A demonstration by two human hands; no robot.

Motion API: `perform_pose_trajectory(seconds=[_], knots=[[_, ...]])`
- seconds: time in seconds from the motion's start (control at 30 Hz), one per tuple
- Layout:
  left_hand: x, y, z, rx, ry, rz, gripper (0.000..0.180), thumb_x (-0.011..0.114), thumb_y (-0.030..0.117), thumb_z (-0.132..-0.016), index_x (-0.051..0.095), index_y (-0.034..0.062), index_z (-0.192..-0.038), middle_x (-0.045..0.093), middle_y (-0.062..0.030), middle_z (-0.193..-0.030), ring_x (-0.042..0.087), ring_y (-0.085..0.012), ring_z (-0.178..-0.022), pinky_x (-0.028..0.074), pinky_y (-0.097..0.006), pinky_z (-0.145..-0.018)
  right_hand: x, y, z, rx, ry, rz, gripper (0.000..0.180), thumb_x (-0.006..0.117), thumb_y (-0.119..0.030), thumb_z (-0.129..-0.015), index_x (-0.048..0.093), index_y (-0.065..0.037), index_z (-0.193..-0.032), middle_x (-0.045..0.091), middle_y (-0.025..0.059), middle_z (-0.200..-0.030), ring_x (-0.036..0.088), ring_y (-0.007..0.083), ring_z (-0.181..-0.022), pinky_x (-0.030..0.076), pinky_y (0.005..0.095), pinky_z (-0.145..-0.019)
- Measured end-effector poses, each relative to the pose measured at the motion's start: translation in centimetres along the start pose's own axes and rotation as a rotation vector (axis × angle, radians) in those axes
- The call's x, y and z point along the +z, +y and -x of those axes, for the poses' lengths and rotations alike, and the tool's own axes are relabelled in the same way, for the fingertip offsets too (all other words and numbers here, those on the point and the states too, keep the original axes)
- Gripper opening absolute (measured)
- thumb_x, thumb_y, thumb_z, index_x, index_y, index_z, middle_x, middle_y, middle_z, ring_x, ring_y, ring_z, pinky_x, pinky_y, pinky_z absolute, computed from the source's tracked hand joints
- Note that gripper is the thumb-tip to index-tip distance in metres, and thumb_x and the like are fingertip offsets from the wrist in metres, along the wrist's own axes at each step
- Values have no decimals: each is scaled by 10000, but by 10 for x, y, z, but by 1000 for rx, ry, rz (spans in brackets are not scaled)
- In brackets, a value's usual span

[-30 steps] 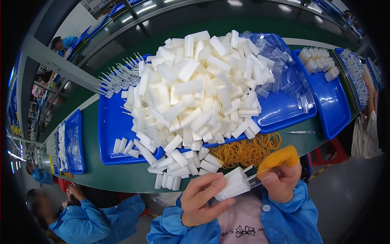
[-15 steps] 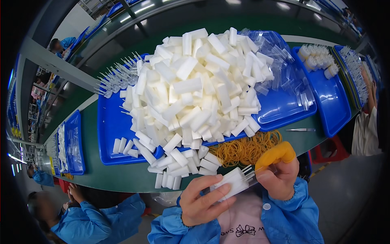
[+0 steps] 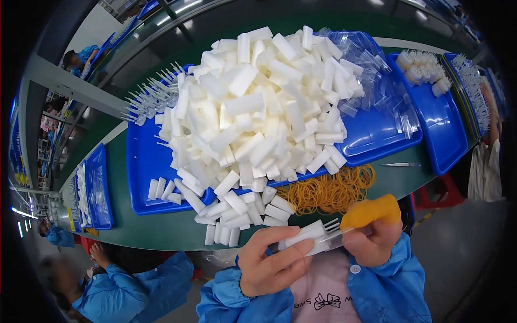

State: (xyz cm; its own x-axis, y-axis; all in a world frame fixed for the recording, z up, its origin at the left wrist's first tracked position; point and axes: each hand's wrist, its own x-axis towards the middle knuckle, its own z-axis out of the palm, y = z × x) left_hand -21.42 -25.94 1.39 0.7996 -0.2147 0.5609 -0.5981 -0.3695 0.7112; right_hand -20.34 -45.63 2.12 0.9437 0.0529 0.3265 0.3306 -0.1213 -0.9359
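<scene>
My left hand [image 3: 272, 264] is closed around a small bundle of white foam pieces [image 3: 312, 237]. Several thin white sticks [image 3: 332, 224] stick out of the bundle's right end. My right hand [image 3: 371, 237], with yellow covers [image 3: 371, 211] on some fingers, pinches a clear plastic piece [image 3: 340, 234] that lies against that end of the bundle. How far it overlaps the foam I cannot tell. Just beyond my hands lies a heap of yellow rubber bands [image 3: 328, 188], and loose white foam pieces [image 3: 221, 234] lie near the table edge.
A big pile of white foam blocks [image 3: 258, 107] covers much of a blue tray [image 3: 148, 185]. White thin-tipped parts [image 3: 153, 97] stand at its left. Clear plastic pieces [image 3: 371, 75] fill another tray. Tweezers [image 3: 401, 164] lie at right. A co-worker's blue sleeve [image 3: 116, 290] shows at lower left.
My right hand has shifted slightly right, and more of the clear plastic piece shows between it and the foam bundle. The bundle is tilted a little flatter in my left hand.
</scene>
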Motion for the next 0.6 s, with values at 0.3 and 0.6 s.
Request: perform_pose_trajectory(seconds=[0.3,0.6], knots=[[-2,1,-1,-13,43,25,367,740,10,-585,707,51,-948,607,-151,-1001,613,-233,-796,515,-284,-635,11,4,-11,101,34,-133,284,796,-158,-703,596,-41,-866,567,6,-633,461,53,-472,332,206,-435],[-3,-12,1,-76,162,-14,352,769,19,-570,718,72,-914,610,-151,-991,612,-246,-831,515,-298,-685,-17,-6,-32,-147,-297,213,311,591,-148,-853,619,12,-1119,593,138,-960,552,259,-838,444,328,-728]])
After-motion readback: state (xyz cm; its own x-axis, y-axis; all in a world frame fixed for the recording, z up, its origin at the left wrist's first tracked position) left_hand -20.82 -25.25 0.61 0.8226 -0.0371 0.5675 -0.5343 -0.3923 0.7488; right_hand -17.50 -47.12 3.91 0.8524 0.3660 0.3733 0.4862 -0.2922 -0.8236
